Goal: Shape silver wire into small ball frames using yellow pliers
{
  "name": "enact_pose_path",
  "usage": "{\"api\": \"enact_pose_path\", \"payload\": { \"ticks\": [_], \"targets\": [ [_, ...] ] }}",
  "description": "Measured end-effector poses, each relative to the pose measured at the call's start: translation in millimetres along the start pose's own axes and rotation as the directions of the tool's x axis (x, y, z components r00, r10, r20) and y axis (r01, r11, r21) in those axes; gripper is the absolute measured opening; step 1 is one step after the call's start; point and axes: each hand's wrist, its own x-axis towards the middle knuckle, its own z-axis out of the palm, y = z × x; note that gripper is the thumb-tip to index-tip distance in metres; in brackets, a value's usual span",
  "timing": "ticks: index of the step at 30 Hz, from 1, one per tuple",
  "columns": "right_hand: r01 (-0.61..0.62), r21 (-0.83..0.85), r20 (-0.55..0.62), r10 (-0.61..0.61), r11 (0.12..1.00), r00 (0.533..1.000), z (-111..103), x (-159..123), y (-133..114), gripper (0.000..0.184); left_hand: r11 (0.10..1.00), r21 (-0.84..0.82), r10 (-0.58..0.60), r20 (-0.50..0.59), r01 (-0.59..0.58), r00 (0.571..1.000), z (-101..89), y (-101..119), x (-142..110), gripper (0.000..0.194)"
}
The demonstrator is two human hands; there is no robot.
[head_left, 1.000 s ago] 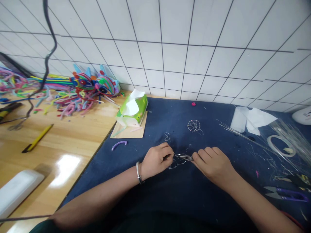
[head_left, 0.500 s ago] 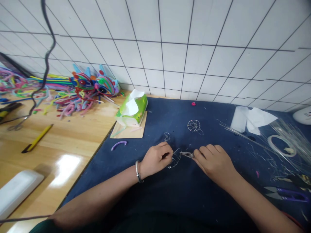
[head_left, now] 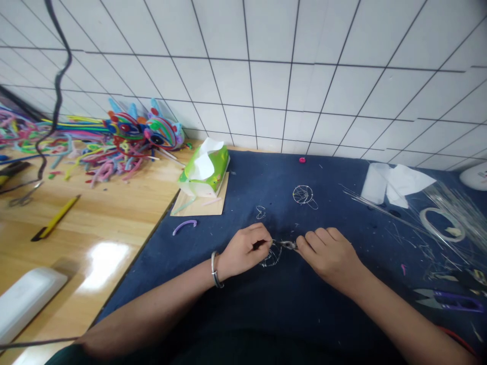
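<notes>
My left hand [head_left: 247,252], with a bracelet on its wrist, pinches a small round wire frame [head_left: 272,257] that hangs below its fingertips. My right hand [head_left: 327,253] is wrapped round a pair of pliers [head_left: 288,245]. The plier jaws point left and meet the wire close to my left fingertips; whether they grip it I cannot tell. Beyond the hands, a finished-looking wire ring [head_left: 303,194] with crossing strands lies on the dark blue cloth [head_left: 243,187]. A small bent wire piece [head_left: 261,212] lies just above my left hand.
A green tissue pack [head_left: 205,170] sits on brown card at the left. Purple snips [head_left: 449,300], a coil of wire [head_left: 442,224] and loose wires lie at the right. On the wooden table are a yellow cutter [head_left: 57,218] and colourful fuzzy stems [head_left: 117,157].
My right hand and the pliers have moved slightly left, bringing the jaws closer to my left fingertips. My left hand keeps its pinch. The whole view has shifted a little.
</notes>
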Motion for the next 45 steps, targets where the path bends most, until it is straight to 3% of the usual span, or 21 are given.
{"api": "enact_pose_path", "payload": {
  "ticks": [14, 32, 45],
  "targets": [
    [0.062, -0.032, 0.009, -0.062, 0.998, 0.998, -2.2, -1.8, 5.6, 0.013, 0.977, 0.204, -0.064, -0.014, 0.065, 0.998, 1.4, 0.6, -2.9, 0.014],
    [0.06, -0.003, 0.017, -0.06, 0.998, 0.998, -3.9, -3.5, 7.2, 0.013, 0.984, 0.154, 0.082, 0.085, -0.094, 0.993, -2.0, 0.3, 0.1, 0.017],
    [0.066, -0.03, 0.042, -0.064, 0.997, 0.997, -4.2, -2.6, 7.2, 0.013, 0.945, 0.325, -0.01, 0.112, -0.027, 0.994, -2.2, 2.0, -1.3, 0.012]
  ]
}}
